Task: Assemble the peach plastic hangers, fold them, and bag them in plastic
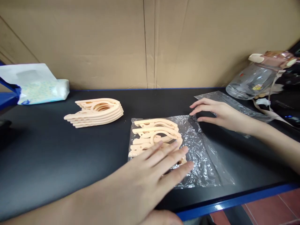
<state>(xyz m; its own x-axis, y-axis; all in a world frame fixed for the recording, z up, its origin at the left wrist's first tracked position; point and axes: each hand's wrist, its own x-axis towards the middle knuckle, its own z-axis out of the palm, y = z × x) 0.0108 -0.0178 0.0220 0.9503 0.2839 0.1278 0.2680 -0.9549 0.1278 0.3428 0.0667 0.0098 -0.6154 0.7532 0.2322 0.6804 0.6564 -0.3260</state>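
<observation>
My left hand (150, 175) lies flat with fingers stretched out on a clear plastic bag (199, 150) that holds a stack of peach plastic folding hangers (154, 131). My right hand (215, 112) rests with fingers spread at the bag's far right corner, fingertips touching the plastic. A second stack of peach hangers (96, 112) lies loose on the black table (58, 156), to the left of the bag.
More clear plastic bags (234, 104) lie under and behind my right hand. A tipped clear bottle with a pink lid (260, 76) is at the far right. A tissue pack (39, 89) sits at the back left. A cardboard wall backs the table; a blue edge (234, 203) runs along the front.
</observation>
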